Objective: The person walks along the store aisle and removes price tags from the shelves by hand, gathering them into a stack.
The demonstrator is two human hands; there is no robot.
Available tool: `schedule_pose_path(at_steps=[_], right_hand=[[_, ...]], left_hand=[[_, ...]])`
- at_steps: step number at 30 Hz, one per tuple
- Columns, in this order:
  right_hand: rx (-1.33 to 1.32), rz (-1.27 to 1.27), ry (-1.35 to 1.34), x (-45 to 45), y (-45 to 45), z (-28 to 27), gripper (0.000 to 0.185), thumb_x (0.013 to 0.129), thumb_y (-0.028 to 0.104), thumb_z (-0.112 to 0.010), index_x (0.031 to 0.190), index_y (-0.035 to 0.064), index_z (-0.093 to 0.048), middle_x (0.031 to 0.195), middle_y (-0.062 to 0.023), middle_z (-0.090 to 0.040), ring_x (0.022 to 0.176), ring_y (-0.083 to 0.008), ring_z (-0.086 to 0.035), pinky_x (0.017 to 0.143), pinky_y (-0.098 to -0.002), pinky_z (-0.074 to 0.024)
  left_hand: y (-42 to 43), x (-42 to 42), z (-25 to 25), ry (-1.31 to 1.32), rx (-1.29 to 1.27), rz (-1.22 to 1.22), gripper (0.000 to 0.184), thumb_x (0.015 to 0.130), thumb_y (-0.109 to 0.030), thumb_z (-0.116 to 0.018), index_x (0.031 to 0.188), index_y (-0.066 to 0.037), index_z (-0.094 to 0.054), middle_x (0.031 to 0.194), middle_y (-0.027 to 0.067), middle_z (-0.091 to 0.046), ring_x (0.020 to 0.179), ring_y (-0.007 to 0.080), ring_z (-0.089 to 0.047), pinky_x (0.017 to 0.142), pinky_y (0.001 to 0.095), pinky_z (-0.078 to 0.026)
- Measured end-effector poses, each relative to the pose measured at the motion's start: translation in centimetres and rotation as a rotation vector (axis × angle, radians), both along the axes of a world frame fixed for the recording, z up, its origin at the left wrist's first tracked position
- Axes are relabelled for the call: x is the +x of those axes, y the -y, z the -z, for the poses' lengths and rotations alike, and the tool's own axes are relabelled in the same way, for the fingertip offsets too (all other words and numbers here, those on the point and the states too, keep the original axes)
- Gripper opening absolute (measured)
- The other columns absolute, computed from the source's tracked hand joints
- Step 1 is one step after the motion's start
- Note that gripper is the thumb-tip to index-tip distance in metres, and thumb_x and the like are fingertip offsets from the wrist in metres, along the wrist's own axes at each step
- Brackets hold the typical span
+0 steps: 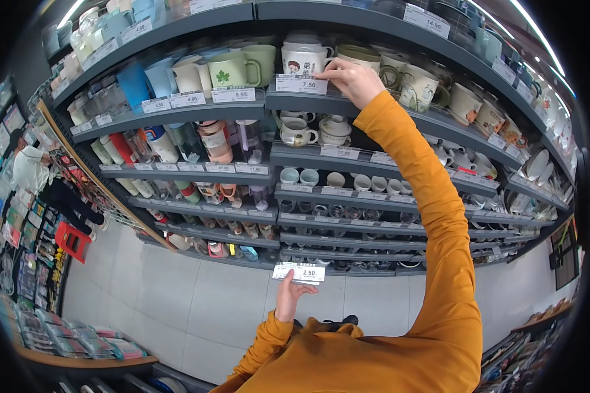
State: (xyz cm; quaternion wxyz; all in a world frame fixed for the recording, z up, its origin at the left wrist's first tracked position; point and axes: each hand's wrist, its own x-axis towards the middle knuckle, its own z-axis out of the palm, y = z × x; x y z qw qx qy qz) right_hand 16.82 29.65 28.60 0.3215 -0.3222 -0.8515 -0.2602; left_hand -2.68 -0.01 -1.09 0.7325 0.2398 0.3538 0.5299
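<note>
Your right hand (355,78) is the nearer one to the 7.50 price label (295,86) on the front edge of the upper shelf (387,112): the label lies just to the left of that hand and a little below it, with its long axis running left to right along the edge. Your thumb and forefinger come in from the right and meet at the label's upper right corner, in front of the white mug (294,66) with the cartoon figure and black characters. The fingers are drawn together there, but you cannot tell from this view whether they pinch the label or only rest against it. Your left hand (287,300) is well apart, low in front of your body and almost straight below that label; it is closed on a small stack of price labels (299,272), thumb on top and fingers beneath, with the face reading 2.50 turned up toward you. The long axis of the stack also runs roughly left to right, close to parallel with the shelf label. The green maple-leaf mug (228,72) stands on the left-hand neighbouring shelf.
</note>
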Motion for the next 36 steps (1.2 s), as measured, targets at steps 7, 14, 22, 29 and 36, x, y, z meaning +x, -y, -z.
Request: schedule_pose_path(at_steps=[7,14,22,29,36], right_hand=[[0.028,-0.031,-0.231,-0.5,3.9,0.4,0.028,0.088,0.012,-0.058,0.115,0.0172,-0.063,0.101,-0.0031,-0.061,0.075,-0.0238,-0.062,0.063,-0.0315,-0.0508],[-0.925,-0.152,-0.731,-1.0,20.5,16.5,0.021,0.087,0.02,-0.065,0.097,0.002,-0.066,0.095,-0.0091,-0.067,0.081,-0.012,-0.063,0.067,-0.024,-0.05],[-1.452,0.046,-1.474,0.8,33.9,30.7,0.021,0.084,0.021,-0.07,0.083,0.0029,-0.06,0.068,-0.0011,-0.061,0.059,-0.0061,-0.055,0.051,-0.0203,-0.043],[-1.288,0.066,-1.34,6.3,34.4,27.6,0.019,0.087,0.018,-0.067,0.082,0.0012,-0.06,0.072,-0.0029,-0.064,0.061,-0.005,-0.055,0.051,-0.02,-0.0424],[-1.192,-0.092,-1.433,13.0,35.6,21.4,0.016,0.091,0.014,-0.06,0.093,-0.0021,-0.061,0.073,-0.0031,-0.063,0.06,-0.0053,-0.053,0.053,-0.0202,-0.0423]], left_hand=[[0.0,-0.3,-0.3,-0.055,-0.007,0.031,0.048,0.098,-0.036,-0.035,0.1,0.008,-0.054,0.084,0.0176,-0.064,0.073,0.0241,-0.064,0.072,0.0327,-0.048],[0.2,-0.7,-0.3,-0.162,0.001,0.01,0.034,0.097,-0.03,-0.047,0.098,0.004,-0.055,0.081,0.0131,-0.064,0.066,0.0203,-0.063,0.064,0.0301,-0.048],[0.7,2.4,1.1,-0.316,0.105,0.224,0.035,0.097,-0.028,-0.051,0.095,0.005,-0.06,0.078,0.0095,-0.064,0.062,0.0145,-0.062,0.057,0.0251,-0.047],[3.6,6.8,-0.7,-0.312,0.118,0.213,0.036,0.097,-0.028,-0.048,0.099,0.005,-0.06,0.079,0.0106,-0.065,0.06,0.0139,-0.061,0.056,0.025,-0.046],[10.4,12.2,1.6,-0.306,0.037,0.177,0.034,0.097,-0.029,-0.051,0.1,0.003,-0.062,0.076,0.0056,-0.062,0.053,0.0095,-0.052,0.049,0.0229,-0.038]])
